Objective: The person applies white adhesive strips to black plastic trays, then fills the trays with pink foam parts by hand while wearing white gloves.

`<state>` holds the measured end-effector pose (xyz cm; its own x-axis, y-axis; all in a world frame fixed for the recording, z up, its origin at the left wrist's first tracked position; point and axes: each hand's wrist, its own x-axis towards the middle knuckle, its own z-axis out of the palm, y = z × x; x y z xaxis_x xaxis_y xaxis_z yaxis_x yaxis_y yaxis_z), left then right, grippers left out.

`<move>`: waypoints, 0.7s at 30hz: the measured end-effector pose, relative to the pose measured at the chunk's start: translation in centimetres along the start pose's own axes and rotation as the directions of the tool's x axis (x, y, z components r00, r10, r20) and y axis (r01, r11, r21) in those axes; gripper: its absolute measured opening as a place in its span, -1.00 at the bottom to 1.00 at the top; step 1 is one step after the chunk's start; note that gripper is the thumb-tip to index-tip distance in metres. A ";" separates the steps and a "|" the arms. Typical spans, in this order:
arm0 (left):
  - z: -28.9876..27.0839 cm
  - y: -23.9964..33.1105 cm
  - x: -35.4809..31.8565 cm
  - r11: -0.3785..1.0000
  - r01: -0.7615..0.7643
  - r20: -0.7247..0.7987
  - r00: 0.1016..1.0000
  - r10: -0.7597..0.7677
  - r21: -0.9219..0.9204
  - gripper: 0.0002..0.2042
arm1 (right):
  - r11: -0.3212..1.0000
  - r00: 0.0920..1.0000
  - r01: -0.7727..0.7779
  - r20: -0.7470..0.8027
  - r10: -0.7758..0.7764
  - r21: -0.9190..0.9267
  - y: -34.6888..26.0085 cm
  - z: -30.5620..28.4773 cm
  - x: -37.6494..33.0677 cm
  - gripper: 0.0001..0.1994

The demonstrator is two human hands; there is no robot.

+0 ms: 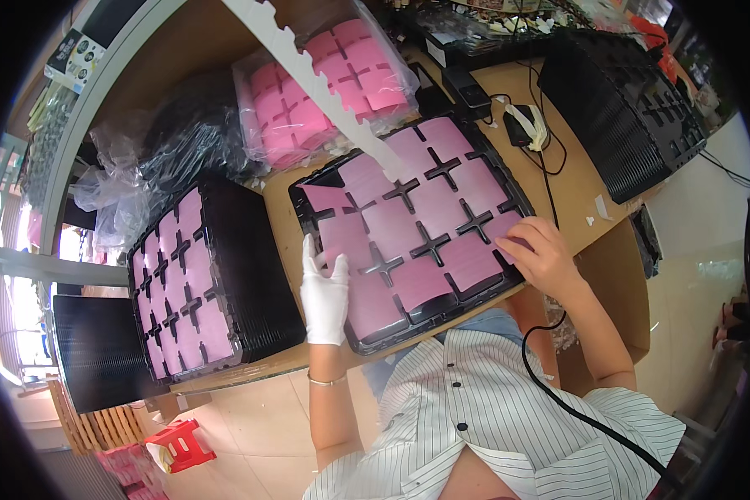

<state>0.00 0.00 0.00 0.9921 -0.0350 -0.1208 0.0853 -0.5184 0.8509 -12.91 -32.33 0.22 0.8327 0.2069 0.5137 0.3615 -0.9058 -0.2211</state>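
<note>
In front of me a black plastic tray (523,202) with raised cross-shaped dividers lies on the table, its compartments lined with pink sheet (429,198). One piece stands partly raised at the tray's left side. My left hand (325,296), in a white glove, is by the tray's left edge, index finger and thumb apart, with nothing visible between them. At the right edge is my bare right hand (546,260); its bent fingers pinch the edge of the pink sheet there, and the fingertips are partly hidden.
To the left stands a tall stack of black trays (258,279) topped with pink sheet. Bagged pink pieces (325,87) lie behind. A jagged white strip (325,92) reaches down over the tray. More stacked black trays (625,117), cables and a black adapter (467,90) are at right.
</note>
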 end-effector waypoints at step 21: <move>0.7 1.9 10.4 0.931 -0.299 -0.009 0.953 0.304 -0.207 -0.27 | 1.000 1.000 -0.013 -0.007 0.013 0.000 -0.5 -0.1 -0.6 -0.72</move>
<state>10.39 -1.95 -0.05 0.9718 -0.1832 0.1482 -0.1982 -0.2950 0.9347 -13.61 -32.03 0.08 0.8346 0.1923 0.5163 0.3503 -0.9085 -0.2279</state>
